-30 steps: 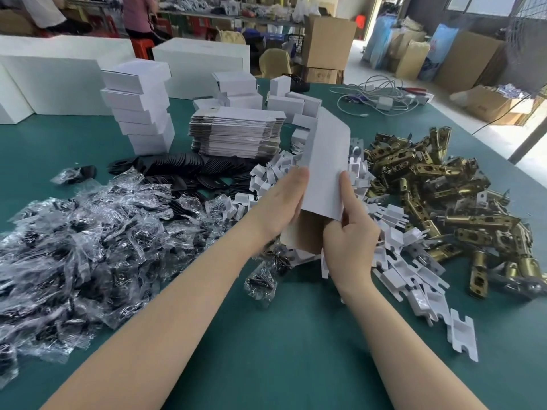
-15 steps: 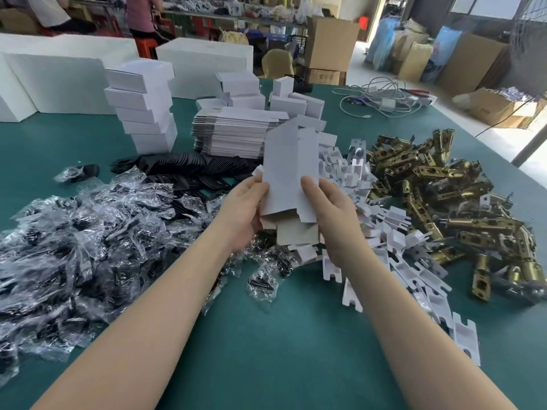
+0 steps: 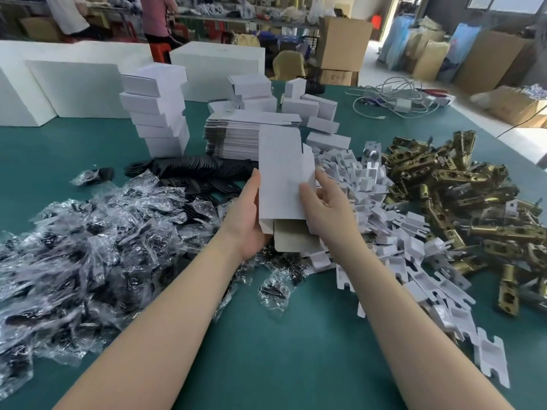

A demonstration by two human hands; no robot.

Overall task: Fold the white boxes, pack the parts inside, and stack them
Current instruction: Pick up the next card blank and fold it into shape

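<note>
I hold a white box blank [image 3: 281,179] upright above the green table [image 3: 266,350]. It is opened into a sleeve, with a brown inner flap hanging at its lower end. My left hand [image 3: 251,214] grips its left edge from below. My right hand [image 3: 322,202] holds its right side, thumb on the front face. Behind it lies a stack of flat white blanks [image 3: 236,137]. A tower of folded white boxes [image 3: 157,113] stands at the back left. Brass latch parts [image 3: 461,196] are heaped on the right.
Clear bags of dark parts [image 3: 88,247] cover the left of the table. White card inserts [image 3: 384,232] spread right of my hands. Black plates [image 3: 201,173] lie behind the bags. Loose white boxes [image 3: 310,108], cables [image 3: 393,99] and large white cartons [image 3: 74,87] sit at the back.
The blank has gone from a flat tilted sheet to an upright open sleeve. Both hands have shifted to its two sides, and the brown flap now hangs out below.
</note>
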